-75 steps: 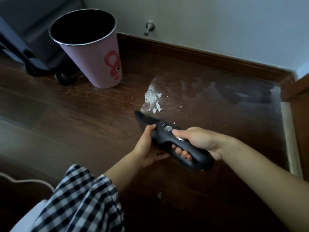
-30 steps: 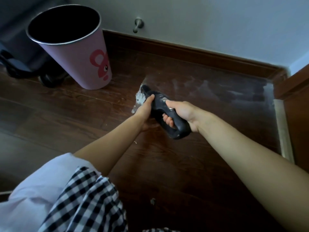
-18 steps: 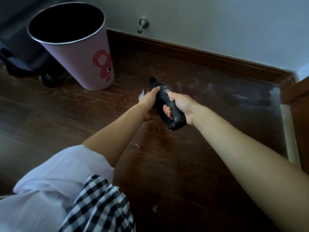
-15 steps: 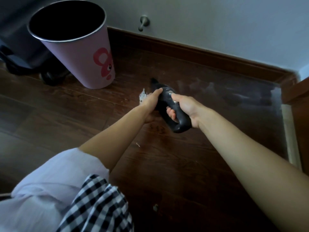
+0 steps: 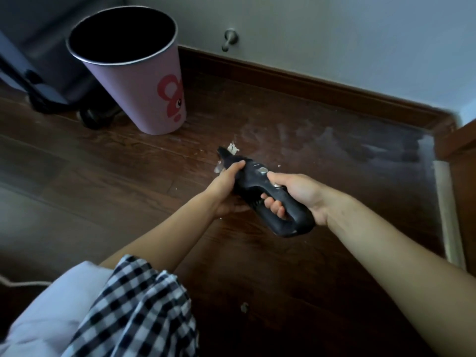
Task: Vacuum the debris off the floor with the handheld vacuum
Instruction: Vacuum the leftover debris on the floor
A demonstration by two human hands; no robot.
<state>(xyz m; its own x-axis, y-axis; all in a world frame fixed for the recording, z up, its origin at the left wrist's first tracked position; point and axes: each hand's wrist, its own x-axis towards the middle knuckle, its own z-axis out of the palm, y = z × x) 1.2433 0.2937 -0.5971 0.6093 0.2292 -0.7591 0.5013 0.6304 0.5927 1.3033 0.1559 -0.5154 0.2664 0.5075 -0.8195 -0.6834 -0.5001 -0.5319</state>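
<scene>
Pink bin (image 5: 144,83) standing nr floor's (image 5: 77,176) far edge. Black handheld vacuum (image 5: 260,189), nozzle touching white debris (image 5: 233,148) mid-floor; right hand (image 5: 296,193) gripping handle, left hand (image 5: 226,186) holding body.

The white debris pile (image 5: 233,148) is far smaller than 2.5 s ago: the long heap of scraps ahead of the nozzle is reduced to 1 small patch beside the nozzle tip, a sliver at the left hand's knuckles and a few specks. The handheld vacuum (image 5: 265,191), pushed out toward the skirting board (image 5: 309,86) 0.6 s ago, now sits drawn back toward the person, and its loop handle shows larger. The left hand (image 5: 226,188) and right hand (image 5: 296,194) come back with it, arms less stretched. The pink bin (image 5: 139,81) appears further right in view.
</scene>
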